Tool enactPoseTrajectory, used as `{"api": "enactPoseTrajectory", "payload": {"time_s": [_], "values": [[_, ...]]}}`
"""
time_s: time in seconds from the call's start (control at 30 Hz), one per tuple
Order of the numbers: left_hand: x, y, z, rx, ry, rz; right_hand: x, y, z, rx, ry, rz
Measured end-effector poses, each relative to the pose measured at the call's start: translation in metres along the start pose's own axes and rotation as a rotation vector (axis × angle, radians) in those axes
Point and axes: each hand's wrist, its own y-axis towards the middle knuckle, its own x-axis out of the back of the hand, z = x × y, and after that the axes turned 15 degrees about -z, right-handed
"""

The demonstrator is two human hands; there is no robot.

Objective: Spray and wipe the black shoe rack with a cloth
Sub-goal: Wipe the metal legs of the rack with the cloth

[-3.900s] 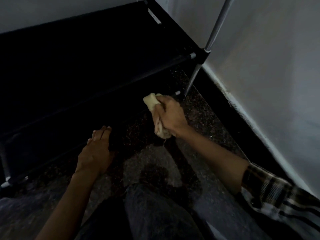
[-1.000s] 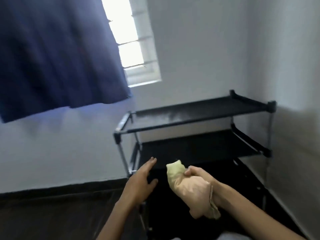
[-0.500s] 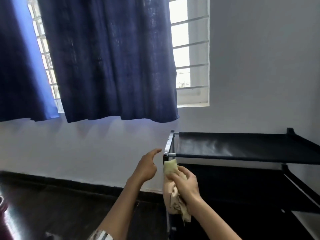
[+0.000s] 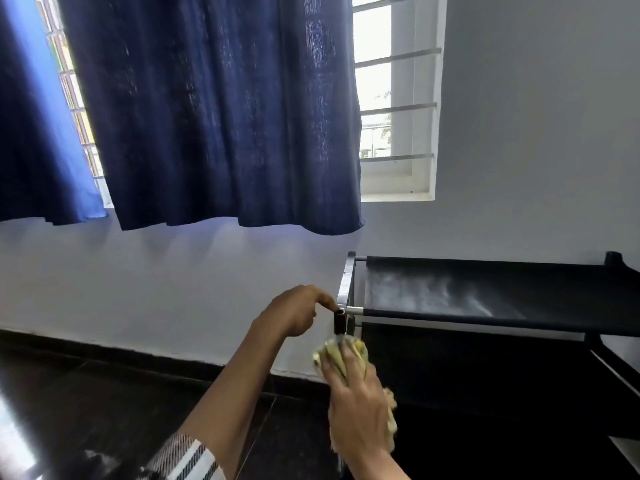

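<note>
The black shoe rack [image 4: 485, 292] stands against the white wall at the right, with a black fabric top shelf and silver metal tubes. My left hand [image 4: 294, 315] touches the black joint at the rack's front left corner with its fingertips. My right hand [image 4: 356, 400] grips a pale yellow cloth [image 4: 341, 353] and presses it around the front left leg just below that joint. The lower shelves are dark and partly hidden behind my right hand. No spray bottle is in view.
A dark blue curtain [image 4: 214, 112] hangs over a barred window [image 4: 394, 98] above and left of the rack. The floor [image 4: 86, 403] is dark and glossy, with a black skirting along the wall. White wall surrounds the rack's right side.
My view has settled on the rack's left corner. My left hand reached right onto the corner joint. My right hand with the cloth dropped lower onto the leg.
</note>
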Motion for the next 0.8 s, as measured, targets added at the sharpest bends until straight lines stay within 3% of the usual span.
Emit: {"api": "enactPoseTrajectory", "payload": {"time_s": [0.07,0.23,0.33,0.47,0.63,0.8], "values": [[0.001,0.002,-0.001,-0.007,0.041,-0.003,-0.005,-0.011,-0.012,0.003,0.069,-0.011],[0.002,0.008,-0.003,-0.011,0.044,0.004,-0.002,0.019,-0.011,-0.024,0.204,-0.254],[0.003,0.012,-0.01,-0.011,0.09,-0.001,-0.009,0.019,0.0,-0.022,0.137,-0.181],[0.005,0.01,-0.02,-0.033,0.169,-0.031,-0.013,-0.011,-0.013,-0.172,0.297,-0.002],[0.008,0.011,-0.028,-0.049,0.214,-0.032,-0.001,0.02,-0.015,-0.247,0.576,-0.212],[0.007,0.009,-0.031,-0.029,0.198,-0.038,-0.006,0.0,-0.021,-0.173,0.358,0.022]]}}
